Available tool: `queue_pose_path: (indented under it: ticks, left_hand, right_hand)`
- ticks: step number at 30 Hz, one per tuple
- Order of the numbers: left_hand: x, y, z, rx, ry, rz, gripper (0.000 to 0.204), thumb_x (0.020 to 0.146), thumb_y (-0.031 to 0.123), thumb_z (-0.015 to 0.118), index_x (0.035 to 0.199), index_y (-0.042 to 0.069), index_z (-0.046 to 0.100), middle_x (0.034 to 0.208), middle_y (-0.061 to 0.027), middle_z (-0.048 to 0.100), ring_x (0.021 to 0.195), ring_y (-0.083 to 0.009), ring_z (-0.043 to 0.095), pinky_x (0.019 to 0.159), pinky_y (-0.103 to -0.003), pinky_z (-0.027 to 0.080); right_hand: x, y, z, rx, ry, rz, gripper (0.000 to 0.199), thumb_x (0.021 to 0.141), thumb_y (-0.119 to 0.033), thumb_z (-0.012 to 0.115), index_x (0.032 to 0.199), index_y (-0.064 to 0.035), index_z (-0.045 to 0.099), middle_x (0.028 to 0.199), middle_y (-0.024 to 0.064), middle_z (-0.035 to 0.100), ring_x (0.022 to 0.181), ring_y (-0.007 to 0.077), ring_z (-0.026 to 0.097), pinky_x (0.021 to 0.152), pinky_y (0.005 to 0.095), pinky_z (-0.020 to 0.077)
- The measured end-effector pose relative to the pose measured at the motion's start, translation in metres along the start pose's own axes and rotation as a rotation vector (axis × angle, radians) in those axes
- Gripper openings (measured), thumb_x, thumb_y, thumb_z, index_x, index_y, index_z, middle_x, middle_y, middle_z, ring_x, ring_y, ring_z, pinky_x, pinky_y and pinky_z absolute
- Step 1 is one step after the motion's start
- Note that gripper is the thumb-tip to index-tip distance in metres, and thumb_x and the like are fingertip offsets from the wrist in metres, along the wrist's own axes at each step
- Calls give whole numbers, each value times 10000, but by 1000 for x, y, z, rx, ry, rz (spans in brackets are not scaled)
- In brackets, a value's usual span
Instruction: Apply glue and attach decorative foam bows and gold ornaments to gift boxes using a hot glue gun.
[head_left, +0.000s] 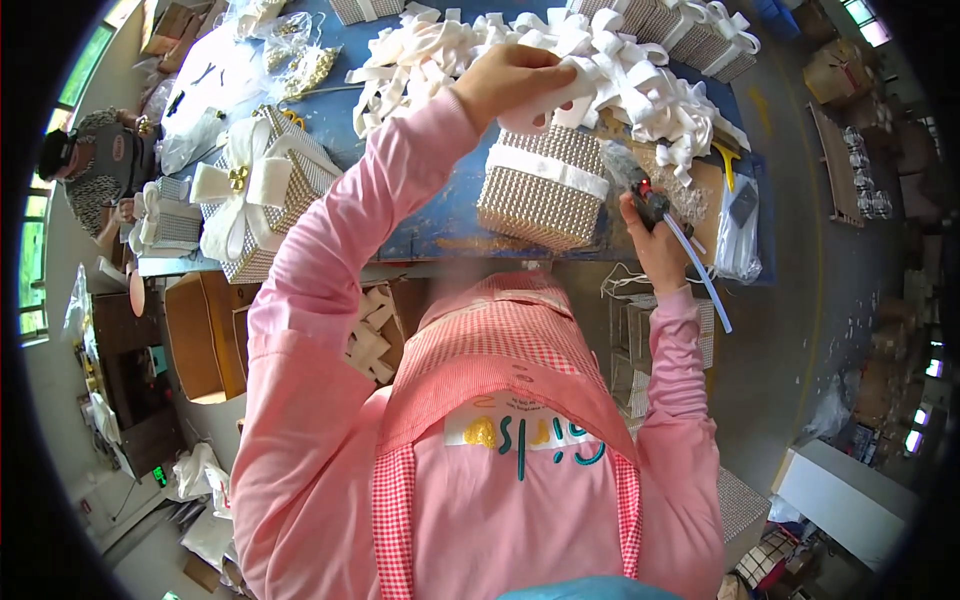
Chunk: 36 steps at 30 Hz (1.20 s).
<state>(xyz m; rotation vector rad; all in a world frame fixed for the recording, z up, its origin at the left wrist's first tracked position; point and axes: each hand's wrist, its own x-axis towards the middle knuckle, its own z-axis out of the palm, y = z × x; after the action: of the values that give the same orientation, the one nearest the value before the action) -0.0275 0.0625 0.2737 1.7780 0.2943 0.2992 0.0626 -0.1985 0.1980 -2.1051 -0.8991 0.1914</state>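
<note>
My left hand (512, 82) is stretched out over the blue table (440, 215) and grips a white ribbon bow (560, 95) at the near edge of a heap of white bows (620, 60). Just below it stands a silver studded box (540, 190) with a white ribbon band across its top. My right hand (650, 235) holds a glue gun (648, 198) beside the box's right side; a clear glue stick (705, 280) sticks out behind it.
Finished silver boxes with white bows (255, 185) stand at the table's left. More boxes (700, 35) line the far edge. An open cardboard carton (205, 335) sits below the table. Another person (95, 165) sits at far left.
</note>
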Motion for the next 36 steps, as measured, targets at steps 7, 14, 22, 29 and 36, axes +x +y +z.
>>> queue_pose_path:
  ticks: [7, 14, 22, 29, 36]
  left_hand:
    - [8, 29, 4, 26, -1, -80, 369, 841, 335, 573, 1036, 26, 615, 745, -49, 638, 565, -80, 567, 474, -184, 444]
    - [18, 26, -6, -208, -37, -122, 372, 828, 240, 602, 1063, -46, 570, 808, -100, 651, 634, -131, 624, 488, -225, 487]
    - [0, 60, -17, -197, -92, -2, 302, 831, 159, 573, 1072, 15, 463, 774, -131, 640, 564, -158, 616, 468, -248, 502]
    - [-17, 79, -25, -324, -237, 46, 210, 877, 172, 544, 955, -20, 579, 853, -91, 641, 763, -136, 621, 645, -246, 529]
    - [-15, 95, -40, -336, -471, 178, 292, 877, 25, 445, 1161, -11, 503, 1136, -123, 541, 1064, -212, 529, 855, -321, 483]
  right_hand:
    - [29, -14, -3, -168, 32, -202, 353, 764, -386, 657, 784, -36, 618, 647, 156, 585, 598, 356, 571, 518, 395, 429]
    - [51, -27, -5, -75, -43, -276, 292, 771, -316, 663, 846, -42, 598, 674, 164, 590, 641, 362, 582, 531, 394, 440]
    - [38, -25, -17, 69, -84, -236, 235, 786, -252, 661, 881, -43, 612, 699, 153, 599, 618, 320, 595, 532, 346, 432]
    - [20, -11, -19, 179, -90, -279, 221, 811, -227, 633, 895, -23, 630, 751, 120, 626, 664, 276, 609, 583, 333, 450]
    - [10, -17, -26, 378, -52, -177, 196, 846, -186, 595, 939, -16, 624, 868, 105, 663, 783, 201, 637, 685, 293, 483]
